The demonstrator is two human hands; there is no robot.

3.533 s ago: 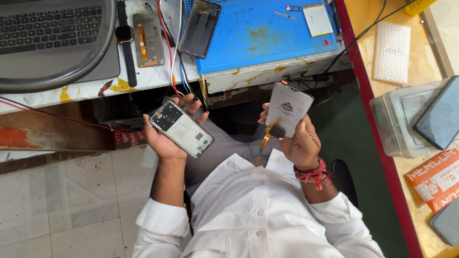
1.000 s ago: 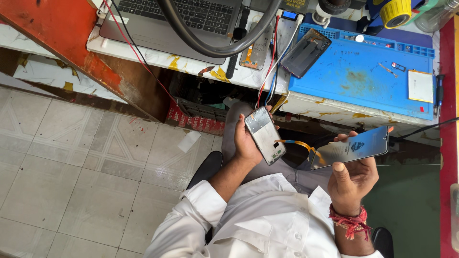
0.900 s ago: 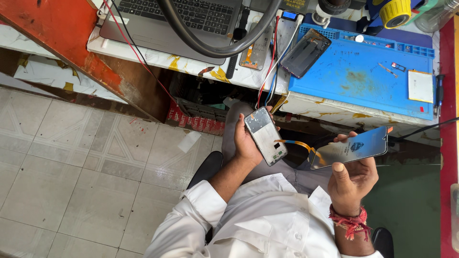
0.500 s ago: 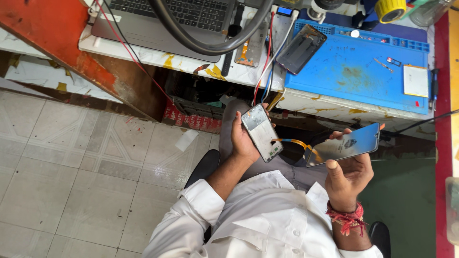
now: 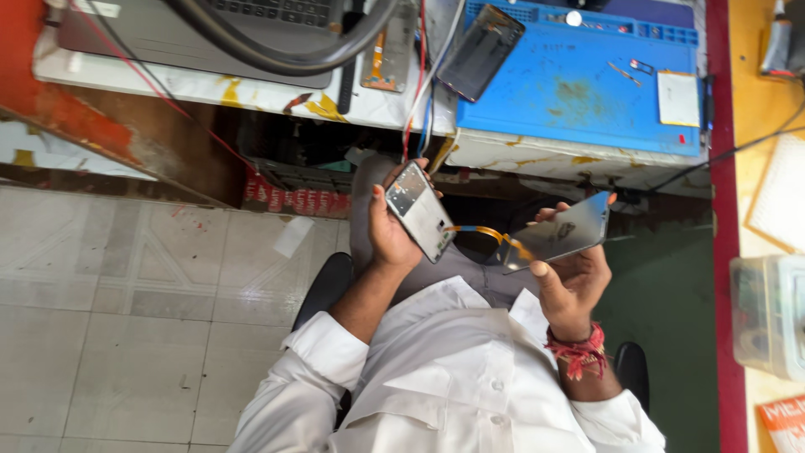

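The right hand (image 5: 579, 281) holds a detached rectangular glossy grey phone screen panel (image 5: 560, 237), tilted, joined by an orange ribbon to the opened phone body (silver frame, insides showing) (image 5: 421, 210). 1 dark-glass phone (image 5: 480, 52) lies across the blue mat's (image 5: 579, 92) left edge. A white rectangular label (image 5: 677, 98) lies on that mat. An orange printed package (image 5: 784, 422) sits bottom right.
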